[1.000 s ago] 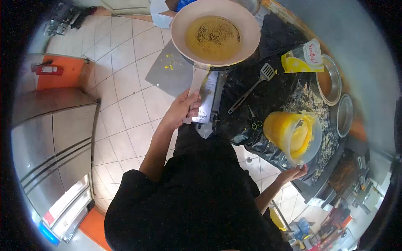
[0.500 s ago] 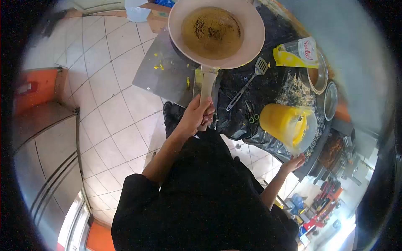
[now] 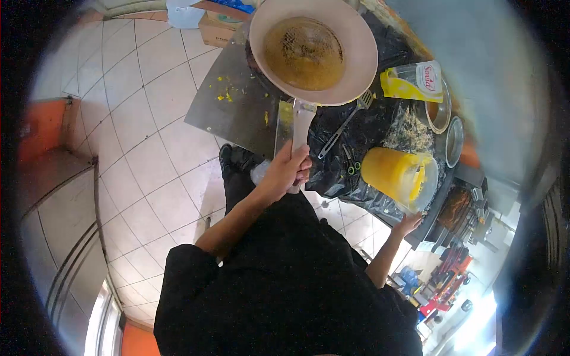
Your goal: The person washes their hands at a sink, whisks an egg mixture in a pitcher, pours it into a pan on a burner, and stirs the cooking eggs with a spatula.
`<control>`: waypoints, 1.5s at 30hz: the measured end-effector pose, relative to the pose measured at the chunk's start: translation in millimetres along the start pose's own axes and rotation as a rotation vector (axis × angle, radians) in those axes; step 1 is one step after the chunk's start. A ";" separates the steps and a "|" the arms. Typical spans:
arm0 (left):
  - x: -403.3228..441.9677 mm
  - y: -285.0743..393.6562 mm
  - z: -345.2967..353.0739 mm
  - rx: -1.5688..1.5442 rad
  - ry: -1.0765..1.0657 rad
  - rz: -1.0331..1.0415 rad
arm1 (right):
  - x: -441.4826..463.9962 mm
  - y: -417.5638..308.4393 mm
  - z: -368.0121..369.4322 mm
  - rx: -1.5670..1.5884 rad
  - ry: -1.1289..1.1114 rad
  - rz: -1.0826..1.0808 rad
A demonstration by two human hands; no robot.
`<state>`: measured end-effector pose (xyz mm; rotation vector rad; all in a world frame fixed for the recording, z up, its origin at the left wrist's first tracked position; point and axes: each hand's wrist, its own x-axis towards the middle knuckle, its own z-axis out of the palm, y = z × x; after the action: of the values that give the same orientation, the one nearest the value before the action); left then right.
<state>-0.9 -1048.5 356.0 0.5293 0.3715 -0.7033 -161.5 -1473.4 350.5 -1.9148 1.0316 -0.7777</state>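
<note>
My left hand (image 3: 287, 173) is wrapped round the pale handle of a frying pan (image 3: 359, 53). The pan's inside is light, with a brown, dark-speckled patch in the middle. My right hand (image 3: 408, 223) is at the handle side of a clear plastic jug (image 3: 392, 172) holding thick yellow batter; its fingers appear closed at the handle, though the grip is small in view. Yellow streaks coat the jug's inner wall. Between pan and jug lie a slotted spatula (image 3: 337, 135), its head near the pan's rim, and green-handled scissors (image 3: 351, 161).
Black plastic covers the worktop (image 3: 386, 59), with pale crumbs scattered on it. A yellow-and-white pouch (image 3: 412, 82) and two round metal pans (image 3: 440, 115) stand along the wall. Left of the handle, a metal plate (image 3: 237, 113) carries yellow bits. Beyond is the tiled floor (image 3: 160, 113).
The frying pan has shifted slightly right over the worktop, nearer the spatula's head. The whole view has drifted a little left. Both hands keep their places on the pan handle and by the jug.
</note>
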 end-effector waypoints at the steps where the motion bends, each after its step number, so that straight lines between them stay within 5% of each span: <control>1: -3.8 1.8 3.6 -0.016 0.006 0.001 | 2.2 3.2 -0.9 -0.001 0.000 -0.002; 7: 4.7 -1.5 -3.3 0.080 0.066 0.011 | -7.3 -9.4 12.0 0.011 0.063 0.093; 17: -2.2 -0.6 7.0 0.137 0.151 0.041 | 14.2 53.7 3.8 -0.156 0.037 -0.094; 20: -2.4 0.2 -6.3 0.171 0.168 0.024 | 5.5 31.8 27.3 0.019 0.005 -0.078; 22: -2.8 1.6 -4.9 0.606 0.399 0.095 | 9.5 81.8 27.1 -0.244 0.054 -0.178; 24: -12.5 2.4 16.8 0.993 0.628 0.443 | 18.3 109.1 11.5 -0.297 0.065 -0.152; 26: -12.8 3.8 33.6 1.766 0.856 1.109 | 26.0 116.6 8.9 -0.077 -0.017 -0.033; 27: -6.3 -3.5 59.3 1.775 0.826 1.108 | 28.1 120.9 10.8 0.046 -0.077 0.022; 29: 10.1 -33.2 122.1 1.353 0.183 0.876 | 26.8 127.6 14.2 -0.048 -0.127 -0.032; 31: 44.9 -62.2 164.5 1.507 -0.069 0.744 | 23.0 100.3 23.3 -0.134 -0.060 -0.443; 32: 71.4 -75.7 170.2 1.652 -0.171 0.863 | 22.8 98.8 25.3 -0.156 -0.034 -0.578; 33: 91.0 -92.1 178.3 1.681 -0.160 0.918 | 21.4 110.8 25.4 0.238 -0.116 -0.191; 36: 129.0 -119.3 187.6 1.814 -0.154 1.001 | 15.2 127.6 22.2 0.619 -0.287 0.155; 43: 142.2 -142.4 193.3 1.715 0.058 1.061 | 5.7 111.7 32.2 0.497 -0.309 0.187; 45: 139.6 -144.0 199.4 1.666 0.053 0.905 | 3.2 89.4 30.6 0.601 -0.283 0.121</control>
<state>27.0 -1326.3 400.8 2.1117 -0.5305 0.0613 -168.8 -1495.6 258.9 -1.3811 0.6367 -0.6329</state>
